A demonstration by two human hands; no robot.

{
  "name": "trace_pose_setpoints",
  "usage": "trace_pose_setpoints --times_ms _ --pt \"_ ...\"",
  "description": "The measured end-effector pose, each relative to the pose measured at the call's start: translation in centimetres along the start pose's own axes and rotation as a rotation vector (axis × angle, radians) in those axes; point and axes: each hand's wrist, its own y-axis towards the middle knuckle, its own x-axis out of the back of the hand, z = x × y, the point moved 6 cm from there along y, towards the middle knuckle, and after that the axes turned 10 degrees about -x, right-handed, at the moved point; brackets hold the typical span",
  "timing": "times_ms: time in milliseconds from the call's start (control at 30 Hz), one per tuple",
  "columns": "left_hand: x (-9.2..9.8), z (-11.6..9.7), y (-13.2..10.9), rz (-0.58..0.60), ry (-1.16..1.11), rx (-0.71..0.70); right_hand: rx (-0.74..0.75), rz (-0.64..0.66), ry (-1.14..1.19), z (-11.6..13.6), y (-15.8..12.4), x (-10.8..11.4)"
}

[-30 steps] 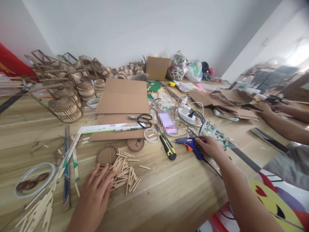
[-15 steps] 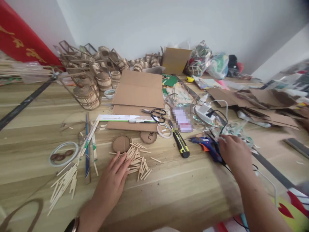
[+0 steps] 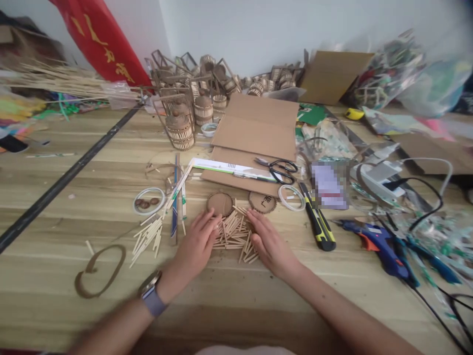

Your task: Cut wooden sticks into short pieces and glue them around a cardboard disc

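A heap of short wooden sticks lies between my two hands. My left hand rests along its left side, fingers stretched out and touching the sticks. On the right side, my right hand lies with its fingers extended against the heap's edge. Neither hand grips anything. Just beyond the fingertips are a round cardboard disc with a dark rim and a second disc with dark writing. Longer loose sticks lie to the left of my left hand.
A blue glue gun, pliers and a yellow-black utility knife lie to the right. Scissors rest on cardboard sheets. Small wooden buckets stand at the back left. A brown strip curls at the front left.
My right hand has moved left from beside the glue gun to the right side of the stick heap. My left hand stays at the heap, and the view has turned to the right-hand things' left.
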Motion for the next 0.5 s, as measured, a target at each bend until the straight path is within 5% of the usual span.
trace_pose_setpoints --times_ms 233,500 --pt "-0.9 0.2 2.1 -0.053 -0.147 0.021 -0.012 0.006 0.118 -0.2 3.2 -0.4" --pt "-1.3 -0.7 1.8 -0.024 -0.117 -0.002 -0.066 -0.018 0.165 0.5 2.7 -0.4"
